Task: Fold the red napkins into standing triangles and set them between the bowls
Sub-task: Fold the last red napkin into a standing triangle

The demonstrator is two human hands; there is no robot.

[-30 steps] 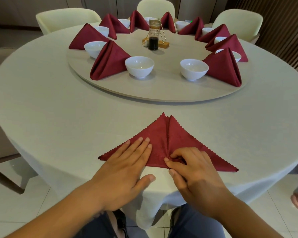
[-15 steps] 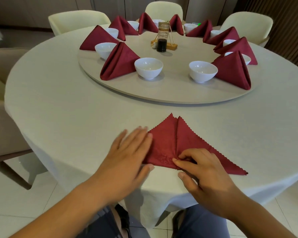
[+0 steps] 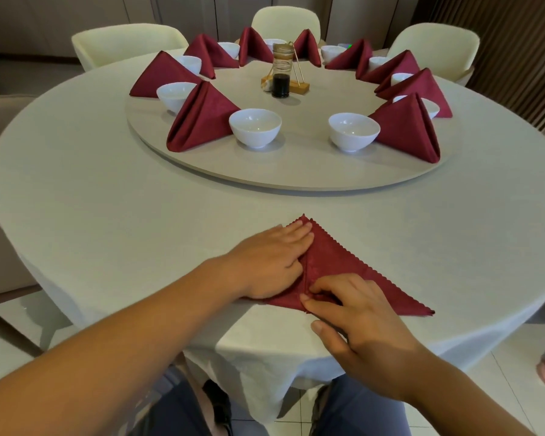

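Red napkin (image 3: 353,269) lies flat, a triangle on your side of the turntable (image 3: 296,176). Your left hand (image 3: 271,262) presses it, fingers straight and together; your right hand (image 3: 359,316) pinches the centre crease with curled fingers. The cloth looks soft and light, so lift it by that crease.

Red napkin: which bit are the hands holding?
The right hand pinches the napkin at its near edge, on the middle fold; left hand presses its left half flat.
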